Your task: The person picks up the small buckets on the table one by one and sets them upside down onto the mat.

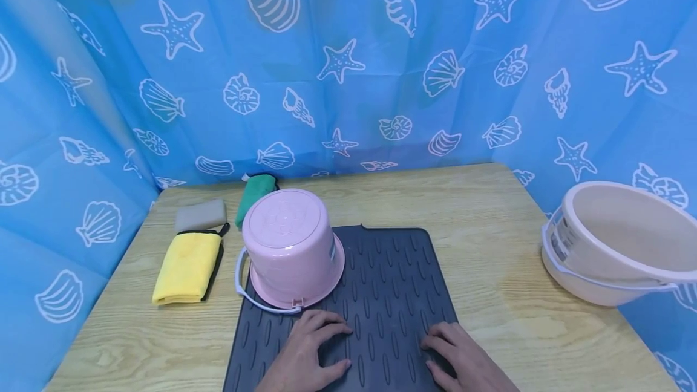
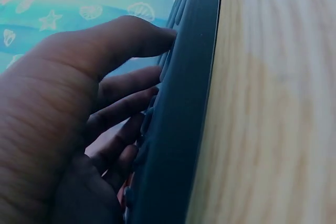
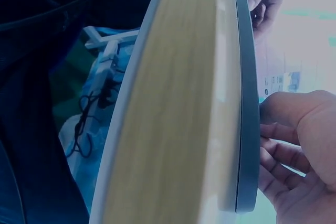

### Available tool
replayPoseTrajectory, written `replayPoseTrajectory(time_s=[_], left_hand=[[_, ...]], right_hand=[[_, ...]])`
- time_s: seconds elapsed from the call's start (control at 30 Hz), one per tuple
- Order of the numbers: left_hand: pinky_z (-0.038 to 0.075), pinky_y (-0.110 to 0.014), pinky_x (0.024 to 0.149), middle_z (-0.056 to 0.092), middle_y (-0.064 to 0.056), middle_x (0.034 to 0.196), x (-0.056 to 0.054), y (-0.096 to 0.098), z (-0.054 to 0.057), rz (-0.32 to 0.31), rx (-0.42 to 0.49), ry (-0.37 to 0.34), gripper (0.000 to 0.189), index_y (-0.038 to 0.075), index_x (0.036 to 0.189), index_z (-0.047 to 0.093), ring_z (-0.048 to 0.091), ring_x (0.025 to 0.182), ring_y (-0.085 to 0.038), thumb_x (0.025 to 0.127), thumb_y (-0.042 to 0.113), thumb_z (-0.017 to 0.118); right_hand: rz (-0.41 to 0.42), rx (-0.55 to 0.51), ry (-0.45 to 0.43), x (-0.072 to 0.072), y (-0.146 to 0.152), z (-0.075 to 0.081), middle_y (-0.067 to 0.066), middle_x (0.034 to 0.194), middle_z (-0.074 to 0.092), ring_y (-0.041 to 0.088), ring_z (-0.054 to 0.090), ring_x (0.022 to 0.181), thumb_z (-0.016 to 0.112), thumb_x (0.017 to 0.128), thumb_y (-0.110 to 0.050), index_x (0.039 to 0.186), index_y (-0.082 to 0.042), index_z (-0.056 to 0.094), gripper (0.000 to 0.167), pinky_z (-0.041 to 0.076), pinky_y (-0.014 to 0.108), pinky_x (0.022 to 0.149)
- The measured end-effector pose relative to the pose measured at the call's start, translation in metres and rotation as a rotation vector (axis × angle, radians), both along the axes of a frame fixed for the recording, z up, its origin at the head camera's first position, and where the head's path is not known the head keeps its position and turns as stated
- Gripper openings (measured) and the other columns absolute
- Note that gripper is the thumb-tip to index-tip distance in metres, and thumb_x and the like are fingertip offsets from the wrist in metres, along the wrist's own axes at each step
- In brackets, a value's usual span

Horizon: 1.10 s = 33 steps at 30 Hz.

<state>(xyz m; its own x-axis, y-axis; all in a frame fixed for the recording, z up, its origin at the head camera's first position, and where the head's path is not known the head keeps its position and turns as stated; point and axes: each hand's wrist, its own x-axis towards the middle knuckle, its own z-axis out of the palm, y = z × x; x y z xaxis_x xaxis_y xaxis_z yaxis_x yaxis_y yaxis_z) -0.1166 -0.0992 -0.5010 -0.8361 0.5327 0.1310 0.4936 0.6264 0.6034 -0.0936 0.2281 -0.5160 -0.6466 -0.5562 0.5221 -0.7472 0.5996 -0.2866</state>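
A dark grey ribbed mat (image 1: 381, 301) lies on the wooden table. On its far left part a pink bucket (image 1: 288, 253) stands upside down, its pale handle (image 1: 272, 308) hanging down at the near-left side. My left hand (image 1: 307, 352) rests its fingertips on the mat just in front of the bucket, fingers loosely bent around nothing. Toward the mat's right edge, my right hand (image 1: 460, 359) touches the surface with relaxed fingers and also holds nothing. In the left wrist view the thumb (image 2: 126, 40) and fingertips meet the mat (image 2: 184, 103). The right wrist view shows the fingers (image 3: 283, 156) against the mat's edge (image 3: 248, 129).
Left of the bucket lie a folded yellow cloth (image 1: 185, 268), a grey sponge-like block (image 1: 201, 215) and a green cloth (image 1: 255, 195). A beige bucket (image 1: 615, 241) with a pale handle stands at the table's right edge. A blue shell-patterned curtain (image 1: 348, 120) surrounds the table.
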Motion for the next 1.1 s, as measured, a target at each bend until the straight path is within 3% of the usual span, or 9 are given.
replayPoseTrajectory(time_s=[0.17,0.33,0.53,0.73,0.83,0.97,1.1], left_hand=[[0.043,-0.050,0.098,0.055,0.013,0.125,-0.002,-0.001,-0.001,-0.018,0.003,-0.024,0.036,0.029,0.119,0.070,0.046,0.118,-0.014,0.086,0.041,0.076],[0.042,-0.051,0.099,0.055,0.014,0.125,-0.003,-0.002,-0.004,-0.023,0.001,-0.032,0.035,0.029,0.119,0.070,0.046,0.119,-0.014,0.086,0.040,0.076],[0.041,-0.052,0.101,0.055,0.014,0.126,-0.003,-0.001,-0.006,-0.013,0.000,-0.061,0.035,0.030,0.119,0.070,0.045,0.120,-0.014,0.085,0.041,0.075],[0.041,-0.053,0.101,0.055,0.014,0.126,-0.003,-0.001,-0.005,-0.012,-0.005,-0.081,0.035,0.031,0.119,0.069,0.045,0.120,-0.014,0.086,0.041,0.075],[0.041,-0.053,0.101,0.055,0.014,0.126,-0.003,-0.001,-0.005,-0.011,-0.004,-0.088,0.035,0.031,0.119,0.069,0.045,0.120,-0.015,0.086,0.042,0.075],[0.041,-0.053,0.101,0.054,0.014,0.126,-0.003,-0.002,-0.004,-0.013,-0.009,-0.089,0.035,0.031,0.119,0.069,0.045,0.121,-0.015,0.086,0.043,0.075],[0.041,-0.053,0.101,0.054,0.014,0.126,-0.004,-0.001,-0.003,-0.016,-0.016,-0.085,0.036,0.031,0.119,0.069,0.045,0.120,-0.015,0.086,0.043,0.074]], right_hand=[[0.016,-0.007,0.008,-0.001,0.000,0.002,-0.010,0.102,0.055,0.003,0.047,0.085,0.080,0.083,-0.014,0.100,-0.015,0.070,0.020,0.038,0.012,0.071],[-0.013,0.013,-0.007,0.001,0.000,0.011,-0.010,0.102,0.057,0.003,0.051,0.087,0.084,0.077,-0.010,0.101,-0.015,0.071,0.027,0.043,0.015,0.073],[-0.137,0.078,-0.064,0.003,0.000,0.035,-0.013,0.104,0.061,0.005,0.058,0.090,0.083,0.079,-0.012,0.104,-0.017,0.073,0.028,0.053,0.027,0.073],[-0.202,0.110,0.042,-0.003,0.014,0.061,-0.009,0.105,0.063,0.008,0.060,0.091,0.083,0.078,-0.012,0.106,-0.015,0.073,0.031,0.054,0.028,0.074],[-0.213,0.120,0.082,-0.008,0.024,0.073,-0.005,0.105,0.064,0.010,0.061,0.092,0.071,0.094,-0.026,0.107,-0.014,0.072,0.018,0.054,0.030,0.074],[-0.242,0.134,0.138,-0.016,0.041,0.088,-0.001,0.105,0.065,0.017,0.063,0.093,0.040,0.106,-0.046,0.106,-0.012,0.072,0.046,0.055,0.036,0.072],[-0.275,0.141,0.175,-0.022,0.056,0.101,0.002,0.103,0.066,0.021,0.064,0.091,0.030,0.106,-0.052,0.105,-0.010,0.072,0.060,0.056,0.040,0.070]])
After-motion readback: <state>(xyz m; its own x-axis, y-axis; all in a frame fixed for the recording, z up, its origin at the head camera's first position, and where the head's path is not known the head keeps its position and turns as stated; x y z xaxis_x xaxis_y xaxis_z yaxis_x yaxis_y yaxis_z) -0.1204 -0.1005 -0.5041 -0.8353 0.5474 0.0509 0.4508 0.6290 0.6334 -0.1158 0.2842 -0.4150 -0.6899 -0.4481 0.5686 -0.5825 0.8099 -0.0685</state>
